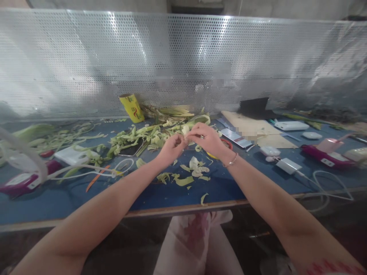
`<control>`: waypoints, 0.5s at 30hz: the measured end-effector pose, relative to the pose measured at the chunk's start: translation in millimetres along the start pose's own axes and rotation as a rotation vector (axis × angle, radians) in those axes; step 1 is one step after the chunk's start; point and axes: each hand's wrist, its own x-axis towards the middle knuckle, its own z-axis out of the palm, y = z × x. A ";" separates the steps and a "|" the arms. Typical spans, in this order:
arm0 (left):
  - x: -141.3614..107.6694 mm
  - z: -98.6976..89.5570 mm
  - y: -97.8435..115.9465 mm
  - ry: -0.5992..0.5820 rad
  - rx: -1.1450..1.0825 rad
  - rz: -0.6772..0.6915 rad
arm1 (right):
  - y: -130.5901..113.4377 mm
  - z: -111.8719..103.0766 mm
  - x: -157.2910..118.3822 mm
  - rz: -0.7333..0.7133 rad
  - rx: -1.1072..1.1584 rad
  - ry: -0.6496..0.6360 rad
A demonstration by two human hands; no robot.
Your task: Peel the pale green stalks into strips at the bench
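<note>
My left hand [172,148] and my right hand [208,138] meet over the middle of the blue table. Both are closed in a pinch, fingertips together on a pale cream plant piece [185,130] that sticks up between them. Its lower part is hidden by my fingers. Just beyond lies a long heap of green stalks and leaf strips [126,142]. Nearer to me, below my hands, white petal-like pieces [197,167] and a curled green peel [184,181] are scattered on the table. A red and yellow ring, perhaps tape, is partly covered by my right wrist.
A yellow roll [132,108] stands at the back against the perforated metal panel [183,49]. Right of my hands lie a phone [236,138], cardboard [263,131] and a white charger [289,166] with cable. Purple power strips [328,157] and loose cords lie at both sides.
</note>
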 end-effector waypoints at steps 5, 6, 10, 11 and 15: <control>-1.6 0.0 1.6 -0.043 0.081 -0.002 | 6.4 2.9 0.3 -0.037 -0.070 -0.022; -1.8 0.1 2.3 -0.048 0.081 -0.007 | 7.0 3.4 0.4 -0.010 -0.063 -0.038; -2.1 0.3 3.4 -0.035 0.082 -0.038 | 5.4 4.9 1.3 0.103 0.041 -0.115; -2.1 0.3 3.2 -0.032 0.086 -0.039 | 4.5 5.1 1.5 0.116 0.065 -0.117; -2.4 1.1 4.0 -0.039 0.050 -0.019 | 2.6 6.6 1.9 0.124 0.112 -0.047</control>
